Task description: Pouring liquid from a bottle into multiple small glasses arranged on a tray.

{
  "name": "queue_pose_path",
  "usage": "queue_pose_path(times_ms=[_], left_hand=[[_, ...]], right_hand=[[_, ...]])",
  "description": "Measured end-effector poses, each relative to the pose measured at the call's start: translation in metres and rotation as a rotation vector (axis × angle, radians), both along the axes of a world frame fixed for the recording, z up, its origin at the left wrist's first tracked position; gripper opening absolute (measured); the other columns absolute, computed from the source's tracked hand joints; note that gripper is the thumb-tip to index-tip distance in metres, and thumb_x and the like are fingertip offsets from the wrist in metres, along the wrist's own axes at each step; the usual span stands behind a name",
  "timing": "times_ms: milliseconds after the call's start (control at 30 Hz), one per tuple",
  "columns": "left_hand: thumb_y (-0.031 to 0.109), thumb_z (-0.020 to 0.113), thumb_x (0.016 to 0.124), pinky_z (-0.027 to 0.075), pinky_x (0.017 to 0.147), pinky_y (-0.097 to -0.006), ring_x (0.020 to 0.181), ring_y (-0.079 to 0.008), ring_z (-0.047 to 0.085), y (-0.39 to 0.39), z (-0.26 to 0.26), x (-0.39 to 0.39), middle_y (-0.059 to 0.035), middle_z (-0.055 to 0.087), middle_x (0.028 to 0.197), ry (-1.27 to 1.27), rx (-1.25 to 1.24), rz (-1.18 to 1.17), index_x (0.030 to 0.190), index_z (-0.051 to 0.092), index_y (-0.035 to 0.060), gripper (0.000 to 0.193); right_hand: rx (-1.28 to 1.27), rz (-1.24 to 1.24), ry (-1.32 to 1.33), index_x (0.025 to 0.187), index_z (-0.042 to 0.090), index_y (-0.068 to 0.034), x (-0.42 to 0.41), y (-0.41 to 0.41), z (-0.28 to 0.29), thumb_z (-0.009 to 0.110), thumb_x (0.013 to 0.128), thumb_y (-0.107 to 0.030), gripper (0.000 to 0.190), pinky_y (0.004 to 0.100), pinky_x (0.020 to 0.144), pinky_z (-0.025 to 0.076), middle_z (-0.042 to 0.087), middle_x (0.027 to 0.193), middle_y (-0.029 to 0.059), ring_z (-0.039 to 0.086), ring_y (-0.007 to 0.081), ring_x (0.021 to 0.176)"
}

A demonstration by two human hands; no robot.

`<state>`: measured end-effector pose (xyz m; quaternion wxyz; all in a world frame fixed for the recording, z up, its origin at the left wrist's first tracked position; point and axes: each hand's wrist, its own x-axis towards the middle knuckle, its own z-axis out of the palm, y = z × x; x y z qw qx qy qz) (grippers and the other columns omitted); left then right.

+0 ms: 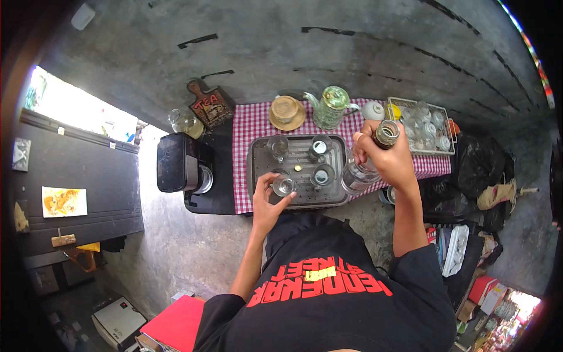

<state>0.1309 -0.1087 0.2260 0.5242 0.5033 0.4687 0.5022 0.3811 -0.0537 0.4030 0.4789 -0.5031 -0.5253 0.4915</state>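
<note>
My left hand (269,204) has its thumb and fingers around a small clear glass cup (284,185) at the front left of a grey ribbed tray (303,201). With my right hand (387,154) I grip a clear glass bottle (357,176) near its neck, beside the tray's right side. Its uncapped mouth points up toward my head. On the tray stand a glass mug (278,148) at the back left, another glass mug (320,147) at the back right and a third glass mug (322,176) in front of that. Between them lies a small bottle cap (298,167).
Behind the tray, a green teapot (330,110) and a wooden cup (285,109) on a saucer stand on a checked cloth (241,163). A white wire basket (433,153) of glass jars is at right. Leftward are a black machine (178,160) and a glass jug (189,125).
</note>
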Motion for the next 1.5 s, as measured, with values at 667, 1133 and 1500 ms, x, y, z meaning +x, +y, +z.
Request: queue_pose_path(times_ms=[667,1133,1500], left_hand=[[0.001,0.082,0.074,0.045,0.094,-0.0337,0.111,-0.0173,0.058,0.036,-0.028,-0.126,-0.0097,0.061,0.116,0.122,-0.202,0.105,0.123,0.049,0.0027,0.059],[0.005,0.082,0.075,0.052,0.089,-0.0344,0.107,-0.0197,0.064,0.064,-0.032,-0.164,-0.0107,0.065,0.114,0.141,-0.195,0.041,0.119,0.055,0.0023,0.052],[0.002,0.081,0.074,0.049,0.090,-0.0321,0.109,-0.0169,0.061,0.073,-0.038,-0.169,-0.0105,0.061,0.116,0.153,-0.216,-0.018,0.123,0.051,0.0013,0.058]], right_hand=[[0.118,-0.015,-0.082,0.071,0.061,0.001,-0.193,0.217,-0.099,0.065,0.087,-0.009,0.020,0.0282,0.058,0.045,0.062,0.062,0.0037,0.059,0.0107,0.059],[0.131,-0.252,-0.214,0.074,0.061,0.004,-0.280,0.282,-0.244,0.071,0.084,-0.019,0.027,0.0408,0.061,0.047,0.062,0.064,0.0197,0.058,0.0250,0.057],[0.136,-0.225,-0.265,0.078,0.062,0.004,-0.281,0.271,-0.257,0.072,0.084,-0.021,0.028,0.0430,0.065,0.048,0.060,0.067,0.0231,0.062,0.0381,0.065]])
